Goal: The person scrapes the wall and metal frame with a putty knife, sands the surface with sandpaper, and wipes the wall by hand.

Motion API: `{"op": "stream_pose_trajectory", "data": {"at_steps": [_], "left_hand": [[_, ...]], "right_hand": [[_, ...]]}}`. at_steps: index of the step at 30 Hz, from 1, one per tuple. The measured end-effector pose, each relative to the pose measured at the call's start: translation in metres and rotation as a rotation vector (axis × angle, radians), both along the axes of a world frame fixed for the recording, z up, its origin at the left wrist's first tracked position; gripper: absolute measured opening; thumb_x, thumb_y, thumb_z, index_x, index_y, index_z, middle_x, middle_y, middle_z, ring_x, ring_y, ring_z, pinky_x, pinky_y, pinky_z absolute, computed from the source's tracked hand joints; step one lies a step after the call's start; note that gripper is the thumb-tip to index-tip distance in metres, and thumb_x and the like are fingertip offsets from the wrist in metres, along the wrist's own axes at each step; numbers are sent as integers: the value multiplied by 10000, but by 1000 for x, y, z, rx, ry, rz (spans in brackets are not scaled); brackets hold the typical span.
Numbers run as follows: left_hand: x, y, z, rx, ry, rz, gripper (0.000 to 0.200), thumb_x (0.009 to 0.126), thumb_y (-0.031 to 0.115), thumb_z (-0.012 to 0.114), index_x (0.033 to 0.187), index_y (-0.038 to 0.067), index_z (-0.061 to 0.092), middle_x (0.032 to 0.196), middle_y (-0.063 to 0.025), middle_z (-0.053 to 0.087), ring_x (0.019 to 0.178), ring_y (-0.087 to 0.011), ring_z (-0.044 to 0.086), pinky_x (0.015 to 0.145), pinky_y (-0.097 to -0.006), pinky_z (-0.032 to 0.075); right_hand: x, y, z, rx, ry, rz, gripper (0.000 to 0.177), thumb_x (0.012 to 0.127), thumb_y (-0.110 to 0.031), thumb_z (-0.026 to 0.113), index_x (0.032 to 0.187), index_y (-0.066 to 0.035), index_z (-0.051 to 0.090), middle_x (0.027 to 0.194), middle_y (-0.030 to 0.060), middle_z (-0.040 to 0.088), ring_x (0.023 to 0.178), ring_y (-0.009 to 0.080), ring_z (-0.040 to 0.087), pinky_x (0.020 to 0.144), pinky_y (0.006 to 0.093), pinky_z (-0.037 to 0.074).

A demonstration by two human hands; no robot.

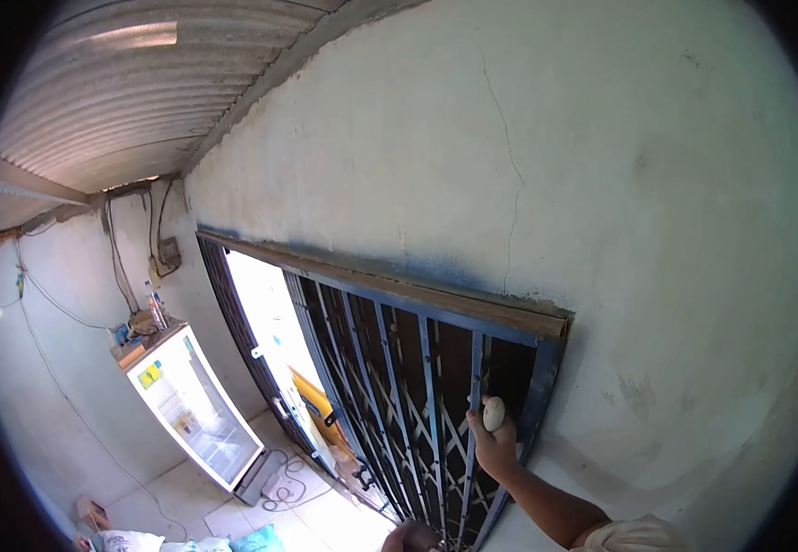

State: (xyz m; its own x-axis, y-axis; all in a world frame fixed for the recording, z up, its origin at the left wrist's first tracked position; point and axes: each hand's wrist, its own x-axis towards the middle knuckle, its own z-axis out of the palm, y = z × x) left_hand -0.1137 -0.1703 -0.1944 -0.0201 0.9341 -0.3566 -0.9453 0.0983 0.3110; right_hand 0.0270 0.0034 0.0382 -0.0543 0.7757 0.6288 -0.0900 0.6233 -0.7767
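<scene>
- Pale, cracked plaster wall [657, 120] rises above and behind the right hand [498, 446]; a ribbed, corrugated roof [141, 101] slopes away at far upper left.
- The right hand is closed around a whitish, smooth, rounded object [494, 414], which shows at the top of the grip; its material is too unclear to name.
- Just left of the fingers runs a blue-grey, upright metal gate bar [477, 359], part of a folding lattice gate. The thumb side of the hand looks to be against it; whether the object touches the metal is hidden.
- Right of the hand stands the thick, blue-grey metal frame post [546, 368]; above it, a long, brown top strip [399, 287] crosses the opening.
- For good control, a snug but unstrained grip with the wrist in line with the forearm seems best, knuckles kept out of the crossing slats, where skin could be pinched or scraped.
- With the arm reaching this far, light, even pressure looks safer than a hard push.
- Below and left of the hand, a dark, rounded shape [411, 536] meets the lower edge; whether it is the left hand cannot be told, nor can that hand's state.
- Far left of the hand stands a white-framed, glass-door fridge [198, 414], with a looped, dark cable [279, 492] on the floor beside it.
</scene>
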Motion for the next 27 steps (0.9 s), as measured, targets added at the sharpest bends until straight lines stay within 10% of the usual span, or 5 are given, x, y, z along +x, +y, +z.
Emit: {"op": "stream_pose_trajectory", "data": {"at_steps": [5, 8, 11, 18, 27], "left_hand": [[-9, 24, 181, 324, 422, 317, 227, 884, 240, 554, 760, 115, 410, 662, -12, 388, 607, -192, 443, 683, -386, 474], [-14, 40, 272, 376, 633, 746, 293, 900, 85, 571, 1169, -31, 574, 929, -103, 654, 860, -225, 632, 726, -363, 501], [-31, 70, 343, 631, 1221, 999, 270, 912, 60, 581, 1155, -46, 630, 1001, -92, 658, 872, -138, 592, 733, -290, 468], [41, 158, 570, 1181, 2297, 1604, 345, 928, -2, 508, 1261, 27, 595, 1244, -166, 622, 1235, -328, 540, 1034, -439, 440], [74, 213, 643, 1021, 2262, 1468, 322, 884, 11, 525, 1185, 32, 638, 1286, -162, 584, 1192, -399, 541, 988, -423, 464]], "right_hand": [[3, 17, -15, -30, -6, 78, 178, 917, -108, 641, 1039, 12, 591, 925, 64, 646, 859, 130, 609, 750, 286, 477], [2, 19, -12, -25, 16, 80, 187, 904, -143, 654, 992, 6, 581, 844, 117, 613, 788, 231, 603, 720, 348, 470], [1, 30, -28, -48, -28, 117, 237, 908, -166, 648, 1053, 6, 573, 922, 173, 608, 860, 297, 600, 786, 379, 465], [6, 22, -24, -4, -86, 45, 325, 905, -208, 657, 1152, -20, 560, 1027, 215, 613, 974, 359, 616, 858, 386, 472], [18, 9, 3, 93, -55, 128, 242, 935, -130, 595, 1147, -35, 529, 1000, 200, 563, 961, 335, 585, 848, 363, 441]]}}
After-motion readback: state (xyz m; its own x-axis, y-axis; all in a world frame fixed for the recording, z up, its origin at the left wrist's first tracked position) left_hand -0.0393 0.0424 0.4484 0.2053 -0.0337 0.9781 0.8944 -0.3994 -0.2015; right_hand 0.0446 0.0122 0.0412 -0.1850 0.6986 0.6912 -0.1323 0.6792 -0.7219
